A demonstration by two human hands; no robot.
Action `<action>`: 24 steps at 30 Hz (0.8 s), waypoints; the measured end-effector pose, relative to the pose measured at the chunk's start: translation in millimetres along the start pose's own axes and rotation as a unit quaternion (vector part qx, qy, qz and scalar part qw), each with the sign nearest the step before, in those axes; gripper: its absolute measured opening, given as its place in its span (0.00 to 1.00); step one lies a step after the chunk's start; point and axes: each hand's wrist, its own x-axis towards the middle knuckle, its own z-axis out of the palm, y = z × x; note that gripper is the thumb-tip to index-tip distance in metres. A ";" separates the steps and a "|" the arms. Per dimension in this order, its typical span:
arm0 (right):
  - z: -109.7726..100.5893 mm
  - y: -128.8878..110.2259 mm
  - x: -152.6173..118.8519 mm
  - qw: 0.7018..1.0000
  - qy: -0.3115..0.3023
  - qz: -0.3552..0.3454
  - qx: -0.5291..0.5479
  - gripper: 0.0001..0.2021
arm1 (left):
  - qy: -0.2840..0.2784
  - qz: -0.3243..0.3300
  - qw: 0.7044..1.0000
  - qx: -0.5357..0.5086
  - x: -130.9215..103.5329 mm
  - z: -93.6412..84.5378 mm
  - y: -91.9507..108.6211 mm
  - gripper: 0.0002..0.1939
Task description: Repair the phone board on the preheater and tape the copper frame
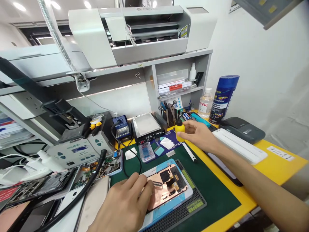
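Note:
My right hand (pixel 196 132) reaches across to a small yellow bottle (pixel 180 129) with a black nozzle, thumb and fingers closed around its side. The bottle stands upright at the back of the green mat. My left hand (pixel 127 199) lies over a phone screen panel (pixel 164 190), its copper-coloured back facing up. The left fingers are curled, and a small greyish strip (pixel 157 184) shows by their tips; what they grip is mostly hidden. Beneath the panel is a white and blue pad (pixel 185 191) on a black perforated plate (pixel 193 207).
Behind the mat (pixel 214 193) stand a flat heating plate (pixel 147 127) and a blue soldering station (pixel 122 127). At left, a black hose (pixel 91 180) crosses a tray of circuit boards (pixel 96 170). A blue spray can (pixel 223 100) and a clear bottle (pixel 205 103) stand at back right.

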 end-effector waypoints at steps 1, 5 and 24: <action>0.1 0.2 0.1 1.000 0.001 -0.001 0.001 0.20 | -0.002 0.008 1.000 -0.005 0.6 -0.7 -1.9 0.04; -0.1 -0.2 -0.1 1.000 -0.007 0.009 0.008 0.20 | 0.015 0.030 0.999 -0.027 4.3 -2.4 -8.3 0.04; 16.2 -34.1 -25.7 0.865 -0.211 -0.361 -0.278 0.16 | 0.111 -0.141 0.971 -0.158 -49.1 1.3 -29.1 0.12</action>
